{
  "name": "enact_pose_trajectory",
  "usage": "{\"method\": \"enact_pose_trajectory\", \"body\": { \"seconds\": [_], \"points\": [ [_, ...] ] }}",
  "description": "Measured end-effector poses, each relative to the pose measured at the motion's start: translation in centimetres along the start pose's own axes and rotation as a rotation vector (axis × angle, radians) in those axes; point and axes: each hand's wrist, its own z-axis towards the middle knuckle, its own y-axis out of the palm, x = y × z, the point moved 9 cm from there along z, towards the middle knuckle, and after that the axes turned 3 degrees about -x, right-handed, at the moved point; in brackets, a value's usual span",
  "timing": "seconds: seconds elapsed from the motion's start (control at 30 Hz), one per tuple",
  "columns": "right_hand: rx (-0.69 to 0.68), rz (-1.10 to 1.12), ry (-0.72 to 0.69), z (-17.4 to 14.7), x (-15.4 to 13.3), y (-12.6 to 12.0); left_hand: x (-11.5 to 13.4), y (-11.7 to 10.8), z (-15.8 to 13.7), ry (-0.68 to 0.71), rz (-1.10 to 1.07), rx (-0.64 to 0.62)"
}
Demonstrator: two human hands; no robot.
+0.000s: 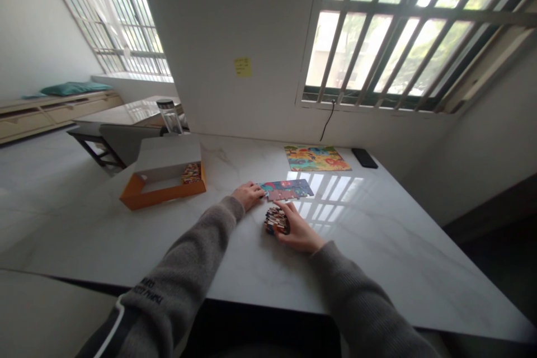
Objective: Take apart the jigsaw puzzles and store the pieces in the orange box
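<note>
A partly joined jigsaw puzzle (289,189) in blue, red and purple lies flat on the white marbled table. My left hand (249,196) rests at its left end, fingers bent and pressed together over a puzzle piece (264,192) that they mostly cover. Nearer to me, my right hand (297,230) is curved around a thick stack of puzzle pieces (274,220), thumb on the near side and fingers on the far side. The stack stands on the table with the pieces' edges showing.
An orange box (163,194) with its white lid flap raised holds more pieces (192,173) at left. Toward the wall lie a colourful picture sheet (318,158) and a black phone (364,158). A clear bottle (170,117) with a dark lid stands beyond the box.
</note>
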Motion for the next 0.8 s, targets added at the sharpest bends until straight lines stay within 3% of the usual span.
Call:
{"method": "enact_pose_trajectory", "body": {
  "seconds": [0.1,0.27,0.37,0.43,0.53,0.63,0.8],
  "points": [
    [0.009,-0.002,-0.001,0.0,-0.1,-0.1,-0.3,-0.3,-0.5,-0.061,-0.145,0.016],
    [0.032,0.01,-0.001,0.1,-0.2,-0.1,-2.3,-2.1,-2.3,-0.253,-0.559,0.292],
    [0.097,-0.029,0.058,0.2,0.5,-0.5,-2.1,-1.4,-3.0,-0.356,-0.782,0.321],
    [0.156,-0.096,0.145,0.1,1.4,-0.9,-0.7,-0.9,-3.0,-0.339,-0.835,0.296],
    [0.223,-0.177,0.272,-0.1,2.6,-1.5,2.6,-0.3,-2.5,-0.18,-0.764,0.248],
    [0.259,-0.181,0.298,-0.3,3.0,-1.8,5.1,0.7,-2.1,-0.038,-0.677,0.192],
    [0.248,-0.109,0.247,-0.4,3.2,-1.7,4.5,2.0,-2.1,-0.049,-0.669,0.125]
  ]
}}
